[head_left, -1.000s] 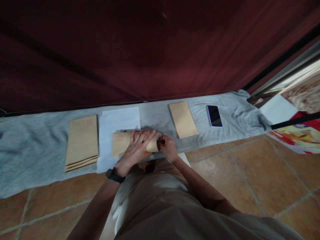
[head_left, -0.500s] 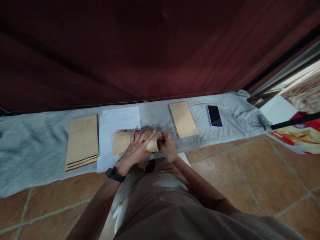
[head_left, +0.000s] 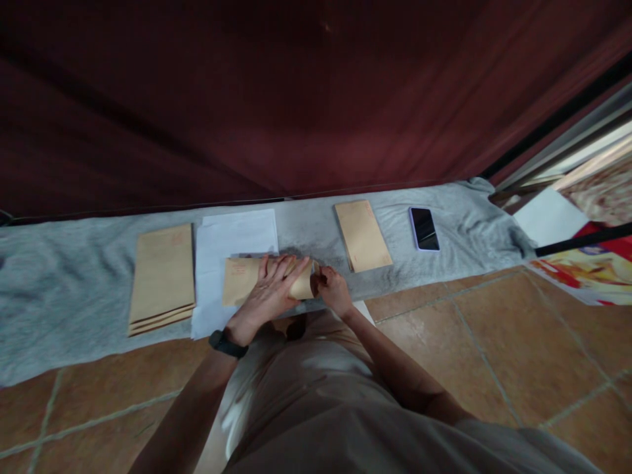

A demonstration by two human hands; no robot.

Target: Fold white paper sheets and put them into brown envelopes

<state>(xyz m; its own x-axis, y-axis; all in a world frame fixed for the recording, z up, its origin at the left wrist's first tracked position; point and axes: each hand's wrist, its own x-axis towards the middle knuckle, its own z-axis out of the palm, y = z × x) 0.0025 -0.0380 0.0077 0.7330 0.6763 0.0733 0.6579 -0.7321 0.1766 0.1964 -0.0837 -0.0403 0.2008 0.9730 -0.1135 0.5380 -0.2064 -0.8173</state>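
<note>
Your left hand [head_left: 270,284] lies spread on a brown envelope [head_left: 241,275]; your right hand [head_left: 336,291] curls at its end — grip unclear. Grey cloth [head_left: 306,227] lies beneath — dark-red backdrop [head_left: 316,118] beyond, tiled floor [head_left: 439,336] below.

Probably a room in a home; exact type couldn't be told. Floor [head_left: 528,322] was brown square tile with pale grout. Soft, wrinkled grey cloth [head_left: 74,289] covered a long, narrow surface; dark red backing [head_left: 316,125], maybe fabric, rose behind. Personal phone [head_left: 425,229] lay on the cloth.
</note>
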